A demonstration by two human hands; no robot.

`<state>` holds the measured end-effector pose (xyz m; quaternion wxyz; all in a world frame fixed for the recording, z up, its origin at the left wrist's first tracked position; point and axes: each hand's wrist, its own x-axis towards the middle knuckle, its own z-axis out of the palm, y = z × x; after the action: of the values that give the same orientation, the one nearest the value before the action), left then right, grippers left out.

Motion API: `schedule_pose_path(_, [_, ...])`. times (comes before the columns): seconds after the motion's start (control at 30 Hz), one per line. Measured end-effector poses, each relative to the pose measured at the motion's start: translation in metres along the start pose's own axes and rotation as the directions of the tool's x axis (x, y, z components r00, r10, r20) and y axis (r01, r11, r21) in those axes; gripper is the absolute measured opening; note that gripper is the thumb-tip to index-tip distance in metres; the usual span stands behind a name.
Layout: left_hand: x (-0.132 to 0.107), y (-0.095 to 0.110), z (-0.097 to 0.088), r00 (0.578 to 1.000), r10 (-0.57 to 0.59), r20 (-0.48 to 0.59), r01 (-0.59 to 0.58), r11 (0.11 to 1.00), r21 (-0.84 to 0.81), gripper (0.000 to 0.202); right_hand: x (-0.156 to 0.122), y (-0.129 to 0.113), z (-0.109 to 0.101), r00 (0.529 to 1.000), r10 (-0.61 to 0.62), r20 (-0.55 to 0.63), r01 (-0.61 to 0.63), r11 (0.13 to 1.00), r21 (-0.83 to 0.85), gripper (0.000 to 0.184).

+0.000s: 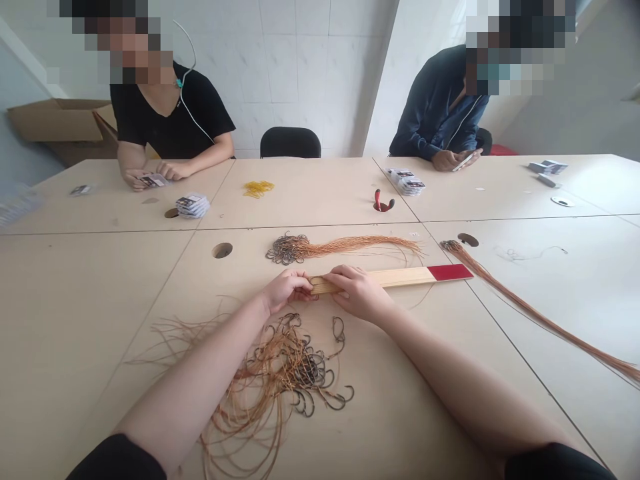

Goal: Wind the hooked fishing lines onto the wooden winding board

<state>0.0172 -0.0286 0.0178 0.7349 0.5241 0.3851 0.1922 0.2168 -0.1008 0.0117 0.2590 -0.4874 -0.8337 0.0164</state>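
Note:
My right hand (357, 288) is closed over a long flat wooden strip (400, 278) with a red end (451, 273) pointing right. At the strip's left end, the fingers of my left hand (289, 291) are pinched together; a thin dark curve like a hook's bend shows there, mostly covered. An orange-brown line hangs below the strip, right of my right hand. Nearer me lies a loose tangle of large dark fish hooks (313, 370) with orange-brown lines (240, 407). Just beyond the strip rests a gathered bundle of hooks (289, 249), its lines (360, 244) stretched to the right.
Another hook-and-line bundle (530, 310) runs down the right side. Farther off are yellow rubber bands (259, 189), red-handled pliers (378, 201) in a table hole, and stacks of small packets (193, 205). Two people sit across the table, one holding a packet (154, 180), one a phone (463, 162).

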Motion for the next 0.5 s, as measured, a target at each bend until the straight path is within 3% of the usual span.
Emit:
schedule_pose_path(0.23, [0.0, -0.001, -0.001, 1.0, -0.012, 0.009, 0.012, 0.999, 0.032, 0.006, -0.001, 0.001, 0.0, 1.0, 0.0, -0.002, 0.0, 1.0, 0.03, 0.038])
schedule_pose_path(0.5, [0.002, 0.002, 0.0, 0.999, -0.046, 0.001, 0.046, 0.993, 0.105, 0.01, 0.007, -0.006, -0.016, 0.984, 0.141, 0.105, -0.159, 0.97, 0.185, 0.036])
